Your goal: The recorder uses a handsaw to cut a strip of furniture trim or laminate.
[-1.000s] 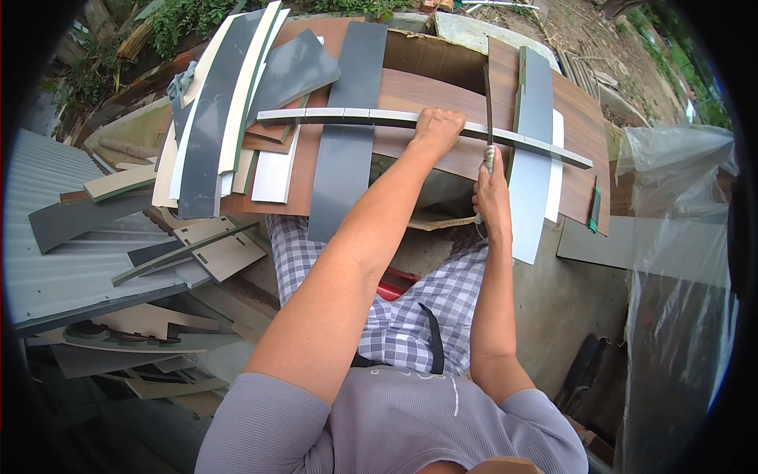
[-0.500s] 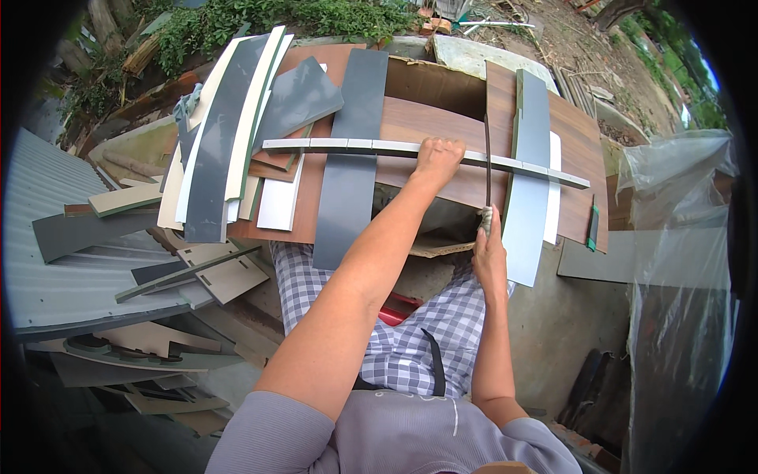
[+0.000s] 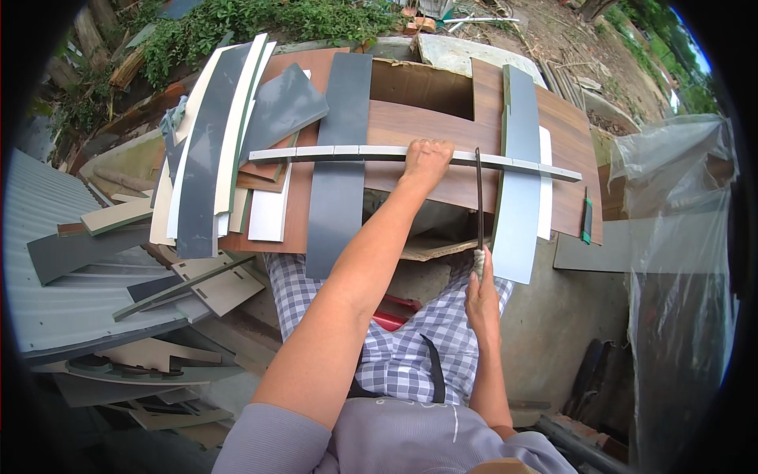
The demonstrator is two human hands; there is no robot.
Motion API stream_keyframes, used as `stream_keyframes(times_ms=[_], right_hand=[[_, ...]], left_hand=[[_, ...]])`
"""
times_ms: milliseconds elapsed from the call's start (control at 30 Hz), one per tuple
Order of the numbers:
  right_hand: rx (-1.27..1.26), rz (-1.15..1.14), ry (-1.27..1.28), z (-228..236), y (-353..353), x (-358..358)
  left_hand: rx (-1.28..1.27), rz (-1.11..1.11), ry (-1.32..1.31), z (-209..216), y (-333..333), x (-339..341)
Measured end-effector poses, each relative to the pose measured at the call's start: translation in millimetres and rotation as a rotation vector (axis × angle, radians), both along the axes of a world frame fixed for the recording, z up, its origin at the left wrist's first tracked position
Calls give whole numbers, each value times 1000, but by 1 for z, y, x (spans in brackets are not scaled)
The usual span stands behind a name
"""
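Well to the left of the long pale metal bar (image 3: 387, 152), a corrugated sheet (image 3: 47, 213) bears several loose board pieces. Next, just beside the bar's left end, long narrow boards (image 3: 207, 154) in dark grey and cream lie stacked. A dark grey angled offcut (image 3: 289, 101) sits on the far side of the bar's left part, and a white board (image 3: 268, 215) shows on its near side. Under the bar, farther right, runs a dark grey panel (image 3: 338, 209).

The left hand (image 3: 429, 162) is closed over the bar right of its middle, fingers curled down around it. Just right of that hand, the thin dark blade of a saw (image 3: 480, 207) points away from the person, its tip end at the bar. On the bar's near side, the right hand (image 3: 482, 296) is wrapped around the saw's pale, bound handle.

Farther right, a blue-grey board (image 3: 515, 229) passes beneath the bar. Near the bar's right end lies a dark, green-ended tool (image 3: 587, 220); well beyond it hangs clear plastic sheeting (image 3: 671, 189).
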State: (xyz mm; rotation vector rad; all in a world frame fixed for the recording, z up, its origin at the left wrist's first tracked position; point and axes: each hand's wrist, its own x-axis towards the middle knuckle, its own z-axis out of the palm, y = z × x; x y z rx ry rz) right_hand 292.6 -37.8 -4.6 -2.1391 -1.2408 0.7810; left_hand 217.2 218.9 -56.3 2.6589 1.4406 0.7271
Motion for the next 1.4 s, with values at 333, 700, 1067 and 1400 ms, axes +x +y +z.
stream_keyframes(times_ms=[333, 700, 1067, 1400], right_hand=[[73, 0, -30, -10, 102, 20], [-65, 1, -46, -4, 26, 2], [121, 18, 76, -22, 76, 17], [70, -9, 95, -29, 35, 10]], left_hand=[[-22, -40, -8, 5, -7, 2], [132, -4, -119, -9, 1, 1], [53, 12, -70, -11, -5, 3], [-9, 6, 36, 1, -6, 4]])
